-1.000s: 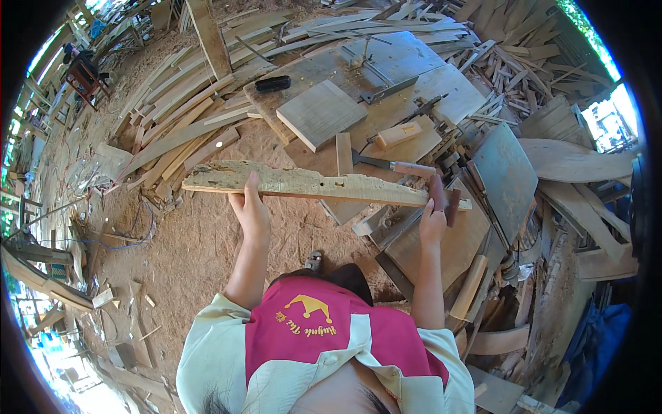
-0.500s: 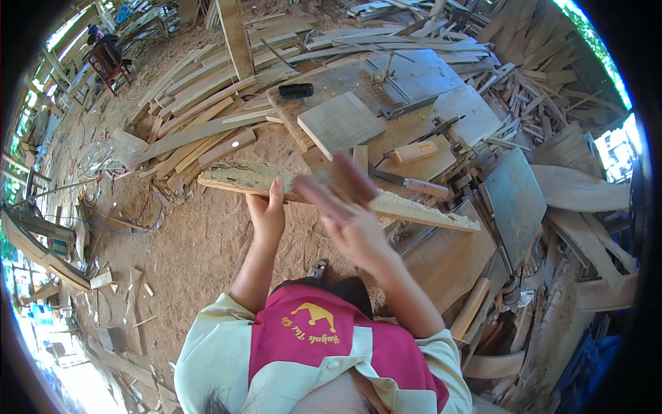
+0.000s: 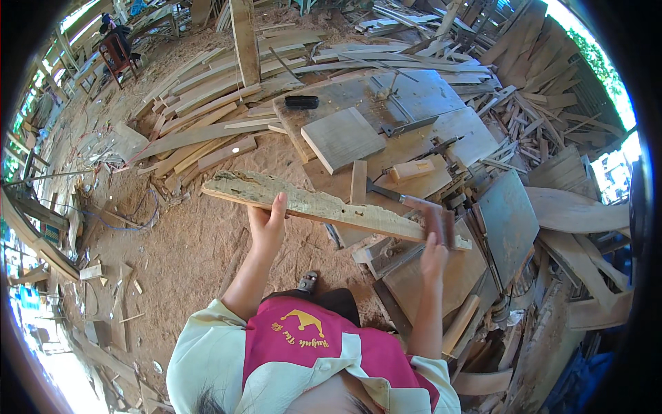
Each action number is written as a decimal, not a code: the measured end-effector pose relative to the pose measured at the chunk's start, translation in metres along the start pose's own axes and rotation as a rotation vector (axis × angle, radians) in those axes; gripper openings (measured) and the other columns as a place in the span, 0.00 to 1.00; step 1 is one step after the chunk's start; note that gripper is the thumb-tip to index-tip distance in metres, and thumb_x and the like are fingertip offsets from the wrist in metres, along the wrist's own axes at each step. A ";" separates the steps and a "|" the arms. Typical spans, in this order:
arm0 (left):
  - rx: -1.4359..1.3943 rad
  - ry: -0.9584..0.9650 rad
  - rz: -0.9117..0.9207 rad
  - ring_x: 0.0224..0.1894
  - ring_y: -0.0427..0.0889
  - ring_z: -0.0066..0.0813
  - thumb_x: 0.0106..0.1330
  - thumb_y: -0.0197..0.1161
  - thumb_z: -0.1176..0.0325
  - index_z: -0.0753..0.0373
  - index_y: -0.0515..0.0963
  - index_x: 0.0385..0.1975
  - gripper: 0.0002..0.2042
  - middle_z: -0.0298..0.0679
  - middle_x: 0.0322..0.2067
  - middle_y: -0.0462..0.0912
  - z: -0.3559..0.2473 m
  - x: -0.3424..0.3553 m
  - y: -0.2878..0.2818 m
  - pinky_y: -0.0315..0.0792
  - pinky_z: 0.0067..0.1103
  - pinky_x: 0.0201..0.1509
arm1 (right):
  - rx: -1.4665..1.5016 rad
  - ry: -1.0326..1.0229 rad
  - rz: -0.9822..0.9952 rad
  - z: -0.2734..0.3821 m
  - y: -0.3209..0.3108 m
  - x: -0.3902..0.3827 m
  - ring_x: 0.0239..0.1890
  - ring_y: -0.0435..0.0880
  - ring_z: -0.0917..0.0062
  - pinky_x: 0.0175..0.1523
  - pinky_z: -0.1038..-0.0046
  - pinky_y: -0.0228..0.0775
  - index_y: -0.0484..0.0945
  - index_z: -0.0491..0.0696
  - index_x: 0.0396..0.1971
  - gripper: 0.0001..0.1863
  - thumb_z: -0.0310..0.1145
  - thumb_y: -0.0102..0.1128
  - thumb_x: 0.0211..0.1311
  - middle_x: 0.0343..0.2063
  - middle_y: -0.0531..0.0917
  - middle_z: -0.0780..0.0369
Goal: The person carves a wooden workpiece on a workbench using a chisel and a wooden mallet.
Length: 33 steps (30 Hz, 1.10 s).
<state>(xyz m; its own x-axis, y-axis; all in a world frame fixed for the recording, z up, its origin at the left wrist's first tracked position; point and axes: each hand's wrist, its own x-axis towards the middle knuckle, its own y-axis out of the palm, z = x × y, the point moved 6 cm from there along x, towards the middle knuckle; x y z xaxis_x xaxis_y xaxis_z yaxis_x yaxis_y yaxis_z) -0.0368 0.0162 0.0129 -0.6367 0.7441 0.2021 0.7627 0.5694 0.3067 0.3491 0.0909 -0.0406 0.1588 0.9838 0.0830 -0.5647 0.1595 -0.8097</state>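
A long, rough-edged wooden plank (image 3: pixel 314 201) slants across in front of me, its pale upper face pitted with holes and worn hollows. My left hand (image 3: pixel 267 219) grips it near its left end, thumb up against the near edge and the other fingers underneath. At the plank's right end, my right hand (image 3: pixel 434 257) is closed round a reddish-brown block-shaped tool (image 3: pixel 436 222). That tool is blurred, so its exact kind is unclear, and it lies against or just over the plank. Behind it a dark-bladed hand tool (image 3: pixel 385 192) with a brown handle rests on the bench, partly covered.
The low workbench (image 3: pixel 441 90) carries a square wooden board (image 3: pixel 343 140), a black oblong object (image 3: pixel 302 102) and a small wood block (image 3: pixel 412 170). A grey-blue metal plate (image 3: pixel 508 224) stands at the right. Stacked planks (image 3: pixel 207 90) and offcuts lie around; a wooden post (image 3: pixel 245 41) rises behind.
My right hand has moved right along the plank with the reddish-brown tool, from its middle to its right end. The left hand still holds the plank, which has shifted slightly.
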 end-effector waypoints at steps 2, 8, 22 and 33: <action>-0.015 0.034 0.010 0.32 0.69 0.15 0.61 0.56 0.71 0.66 0.67 0.39 0.09 0.32 0.31 0.71 -0.003 -0.001 0.001 0.64 0.13 0.35 | 0.005 0.020 -0.151 -0.035 -0.011 0.008 0.42 0.76 0.51 0.47 0.61 0.65 0.72 0.37 0.46 0.23 0.41 0.39 0.63 0.38 0.76 0.43; -0.077 0.078 -0.030 0.34 0.68 0.15 0.61 0.56 0.72 0.66 0.67 0.40 0.10 0.32 0.34 0.71 -0.007 -0.004 0.003 0.64 0.14 0.39 | 0.040 -0.110 -0.178 -0.007 -0.009 -0.006 0.47 0.74 0.56 0.51 0.64 0.63 0.73 0.38 0.45 0.20 0.38 0.41 0.62 0.40 0.76 0.45; -0.074 0.049 -0.033 0.42 0.71 0.22 0.61 0.54 0.76 0.69 0.62 0.46 0.15 0.39 0.40 0.72 -0.014 -0.010 0.009 0.65 0.19 0.49 | 0.348 -1.056 0.233 0.221 0.007 -0.074 0.47 0.75 0.60 0.55 0.61 0.61 0.74 0.42 0.42 0.15 0.30 0.50 0.54 0.43 0.77 0.52; -0.020 0.048 0.025 0.39 0.70 0.20 0.62 0.55 0.73 0.69 0.62 0.48 0.16 0.38 0.41 0.71 -0.011 0.006 0.009 0.65 0.16 0.45 | 0.177 -0.539 0.149 0.124 0.000 -0.040 0.45 0.76 0.60 0.52 0.62 0.63 0.74 0.45 0.42 0.15 0.37 0.50 0.58 0.42 0.77 0.52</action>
<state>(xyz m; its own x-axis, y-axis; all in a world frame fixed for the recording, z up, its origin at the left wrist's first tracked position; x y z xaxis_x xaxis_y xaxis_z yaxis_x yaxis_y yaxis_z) -0.0345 0.0218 0.0270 -0.6223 0.7403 0.2543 0.7765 0.5429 0.3198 0.2416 0.0614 0.0280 -0.3409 0.8920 0.2968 -0.6834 -0.0184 -0.7299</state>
